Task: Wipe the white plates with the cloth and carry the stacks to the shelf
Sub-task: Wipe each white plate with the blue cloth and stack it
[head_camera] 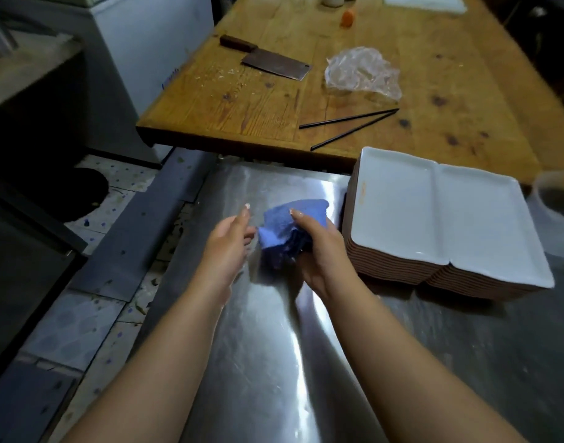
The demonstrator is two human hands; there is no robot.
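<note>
A crumpled blue terry cloth (290, 228) is gripped by the right hand (319, 251) above the shiny steel desk (274, 346); left hand (226, 244) fingers relaxed beside it. Glossy white rectangular plates (434, 215) are stacked just right.

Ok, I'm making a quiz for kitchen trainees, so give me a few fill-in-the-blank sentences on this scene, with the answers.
1. The right hand grips a crumpled cloth whose colour is ____.
2. The two stacks of white rectangular plates stand on the ____ counter.
3. The steel cleaver with a dark handle lies on the ____ table.
4. The left hand holds ____.

Missing words: blue; metal; wooden; nothing
</note>
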